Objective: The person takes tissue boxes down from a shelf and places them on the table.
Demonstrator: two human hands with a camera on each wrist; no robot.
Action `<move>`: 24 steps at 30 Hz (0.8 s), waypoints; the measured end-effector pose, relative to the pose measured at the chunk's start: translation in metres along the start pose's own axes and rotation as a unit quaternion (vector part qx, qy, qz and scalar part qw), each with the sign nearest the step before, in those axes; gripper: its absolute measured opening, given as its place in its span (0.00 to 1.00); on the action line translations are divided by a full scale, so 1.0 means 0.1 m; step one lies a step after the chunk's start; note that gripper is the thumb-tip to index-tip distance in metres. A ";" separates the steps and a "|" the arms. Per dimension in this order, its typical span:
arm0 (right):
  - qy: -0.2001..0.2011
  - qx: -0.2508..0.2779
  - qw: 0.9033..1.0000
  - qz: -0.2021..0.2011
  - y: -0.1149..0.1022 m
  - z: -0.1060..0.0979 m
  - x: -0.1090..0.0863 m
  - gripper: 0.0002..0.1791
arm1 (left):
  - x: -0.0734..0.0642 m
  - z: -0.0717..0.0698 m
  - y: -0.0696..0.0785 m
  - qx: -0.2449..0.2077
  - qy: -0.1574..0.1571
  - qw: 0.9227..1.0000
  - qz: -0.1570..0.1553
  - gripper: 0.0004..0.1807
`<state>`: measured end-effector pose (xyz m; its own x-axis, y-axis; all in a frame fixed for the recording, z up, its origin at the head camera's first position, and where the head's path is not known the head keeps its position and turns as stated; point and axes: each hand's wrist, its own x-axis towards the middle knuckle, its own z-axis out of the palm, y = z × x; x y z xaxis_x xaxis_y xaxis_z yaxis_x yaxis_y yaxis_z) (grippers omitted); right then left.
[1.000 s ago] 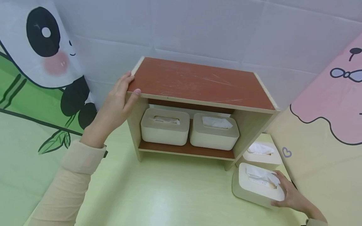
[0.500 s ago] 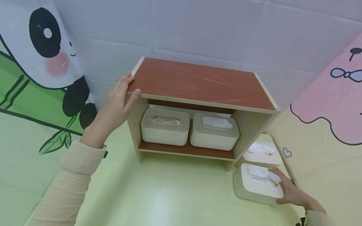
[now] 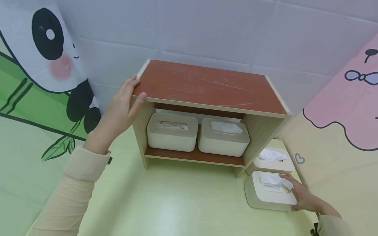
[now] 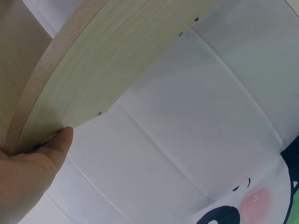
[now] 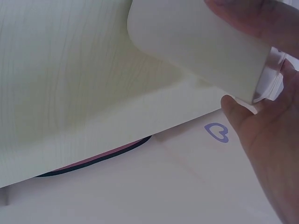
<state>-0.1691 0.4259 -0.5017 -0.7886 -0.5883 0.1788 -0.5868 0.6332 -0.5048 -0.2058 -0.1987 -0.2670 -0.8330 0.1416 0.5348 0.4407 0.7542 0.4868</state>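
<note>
A small wooden shelf with a scratched red-brown top stands in the middle of the head view. My left hand grips its upper left corner, thumb at the front edge and fingers along the side. Two cream tissue boxes sit side by side inside: a left tissue box and a right tissue box. To the right of the shelf, my right hand holds the right end of another tissue box on the table. Right behind that one stands a further tissue box, partly hidden by it and the shelf.
The pale green wood-grain table spreads in front of the shelf. A light wall sheet hangs behind. A panda-print sheet is at the left, and a pink and cream sheet borders the table at the right.
The tissue box in my right hand has turned slightly and shifted a little to the right, now roughly in line with the box behind it. My left hand has stayed on the shelf corner.
</note>
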 end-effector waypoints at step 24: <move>-0.026 -0.001 0.998 0.053 -0.09 -0.08 -0.09 0.68 | 0.01 0.00 0.00 0.000 0.002 1.000 0.003 0.33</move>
<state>-0.1584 0.4293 -0.4913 -0.8361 -0.5427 0.0803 -0.5005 0.6945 -0.5170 -0.2064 -0.1981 -0.2664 -0.8291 0.1424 0.5407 0.4449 0.7537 0.4838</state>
